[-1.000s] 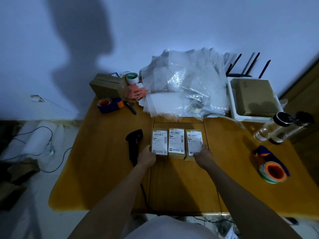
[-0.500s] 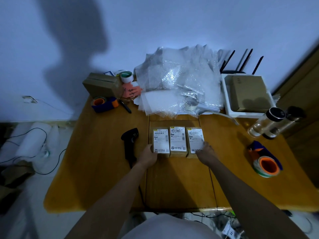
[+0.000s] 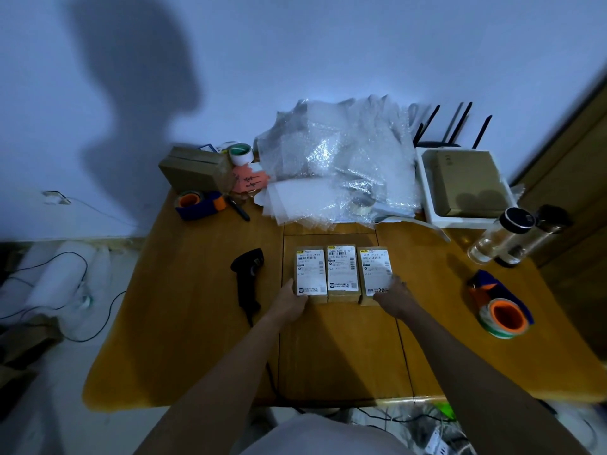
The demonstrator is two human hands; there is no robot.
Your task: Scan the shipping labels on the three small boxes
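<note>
The scanner (image 3: pixel 248 280) lies just left of the left hand (image 3: pixel 290 302), long axis running away from the person, so that hand is nearer. Between the hands, three boxes (image 3: pixel 342 273) sit touching, labels up. Both hands, the right hand (image 3: pixel 392 295) too, rest loosely against the row's outer corners, gripping nothing. Since earlier, almost nothing has shifted on the worktop (image 3: pixel 203 316).

3 labelled boxes in a row on the counter (image 3: pixel 345 349), a hand at each end.

The left hand (image 3: pixel 290 302) touches the left box (image 3: pixel 310 274) at its near corner; the right hand (image 3: pixel 394 295) touches the right box (image 3: pixel 374 272); the middle box (image 3: pixel 342 272) sits between, labels up. A black scanner (image 3: pixel 248 277) lies just left, unheld. Bubble wrap (image 3: pixel 335 162) is piled behind.
</note>
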